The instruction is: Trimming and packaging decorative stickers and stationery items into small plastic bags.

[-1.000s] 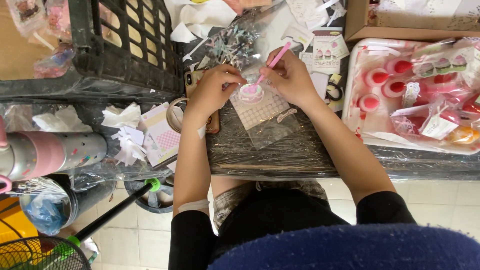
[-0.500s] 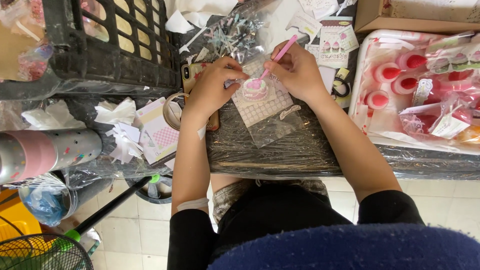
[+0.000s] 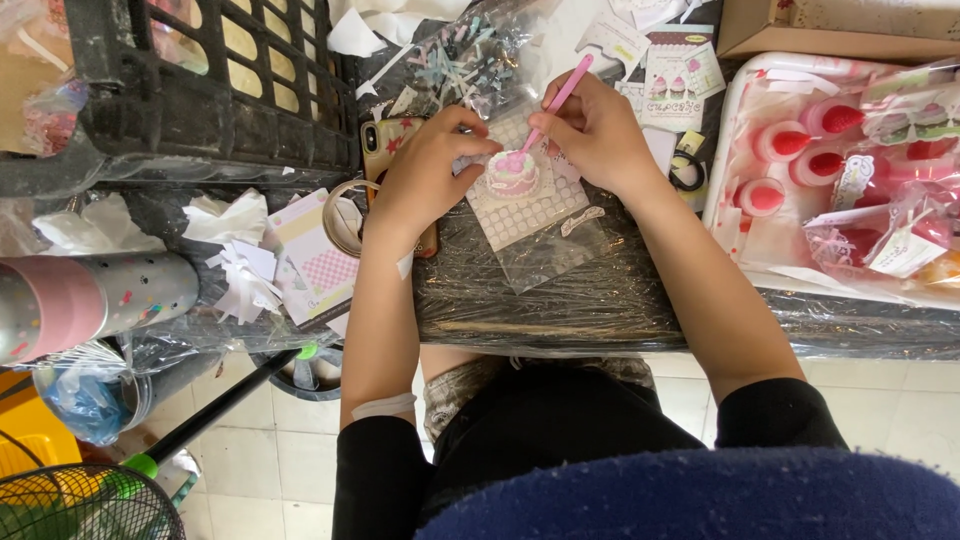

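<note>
My left hand (image 3: 425, 170) pinches the left edge of a small pink and white cake-shaped piece (image 3: 512, 172). The piece rests on a white sheet of round dots (image 3: 530, 205), which lies on a clear plastic bag on the dark wrapped table (image 3: 560, 300). My right hand (image 3: 595, 130) grips a thin pink stick tool (image 3: 560, 98) like a pen. Its tip touches the top of the cake-shaped piece.
A black plastic crate (image 3: 200, 90) stands at the left. A phone (image 3: 385, 140) and a tape ring (image 3: 340, 215) lie beside my left wrist. A white tray (image 3: 730, 130) of pink-capped pieces sits at the right, with a cardboard box (image 3: 830, 30) behind it. A pink and silver tube (image 3: 90, 300) lies at the far left.
Both hands stay on the cake-shaped piece, and the pink tool's tip keeps touching it. The view has shifted slightly.
</note>
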